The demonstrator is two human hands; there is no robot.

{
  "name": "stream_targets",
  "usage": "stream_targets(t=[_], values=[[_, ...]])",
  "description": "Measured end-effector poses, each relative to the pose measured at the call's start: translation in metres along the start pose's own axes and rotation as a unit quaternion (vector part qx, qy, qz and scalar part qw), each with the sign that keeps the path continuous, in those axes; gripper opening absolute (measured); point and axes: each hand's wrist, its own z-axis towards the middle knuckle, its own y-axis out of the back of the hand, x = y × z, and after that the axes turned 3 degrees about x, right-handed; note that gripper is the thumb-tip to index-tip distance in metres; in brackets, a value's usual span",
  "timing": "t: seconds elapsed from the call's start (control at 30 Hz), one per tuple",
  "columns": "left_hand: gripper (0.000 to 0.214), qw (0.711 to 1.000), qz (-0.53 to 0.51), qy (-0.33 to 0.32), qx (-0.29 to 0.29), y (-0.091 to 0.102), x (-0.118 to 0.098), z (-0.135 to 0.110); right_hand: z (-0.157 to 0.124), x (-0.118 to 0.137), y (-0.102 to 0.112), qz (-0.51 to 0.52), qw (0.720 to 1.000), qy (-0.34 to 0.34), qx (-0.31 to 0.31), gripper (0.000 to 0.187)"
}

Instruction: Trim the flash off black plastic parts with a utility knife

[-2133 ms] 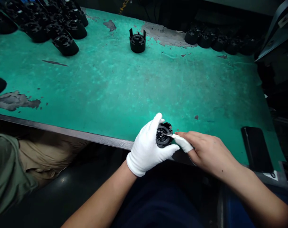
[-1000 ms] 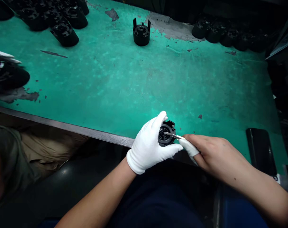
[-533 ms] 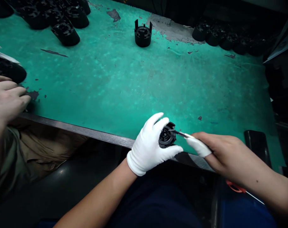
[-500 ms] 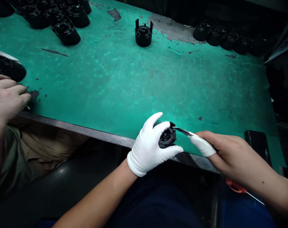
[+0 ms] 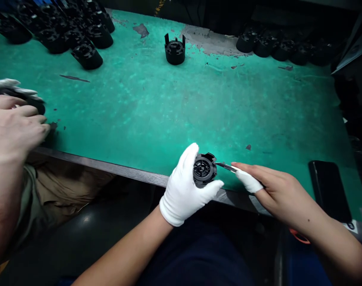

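Observation:
A round black plastic part [image 5: 203, 168], with rings and ribs on its face, sits at the table's near edge. My left hand [image 5: 186, 186], in a white glove, is wrapped around it, thumb on the near side and fingers on the far side. My right hand [image 5: 270, 184] is bare except for a white cover on the thumb. It pinches a slim knife-like tool [image 5: 227, 166] with a pointed metal end. The tip meets the right rim of the round part. My palm hides most of the tool's handle.
A black cylindrical part with upright prongs [image 5: 175, 53] stands at the back of the green table [image 5: 133, 107]. Clustered parts [image 5: 87, 53] fill the back left; a row [image 5: 266, 45] lines the back right. A dark phone-like slab [image 5: 330, 188] lies right. A co-worker's hands [image 5: 16, 123] work at left.
The round part now shows its face more fully, and my left fingers sit closer together around it. The tool's tip has shifted slightly down along the rim. The whole view has moved a little.

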Motion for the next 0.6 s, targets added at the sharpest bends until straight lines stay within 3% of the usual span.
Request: stream_targets(t=[0.3,0.6], values=[[0.091,1.0,0.011,0.004,0.001,-0.006,0.001,0.0,0.037,0.002,0.015,-0.202,0.974,0.098,0.042,0.049],[0.08,1.0,0.013,-0.018,-0.013,-0.006,0.001,0.003,0.055,-0.003,0.027,-0.213,0.967,0.131,0.037,0.042]])
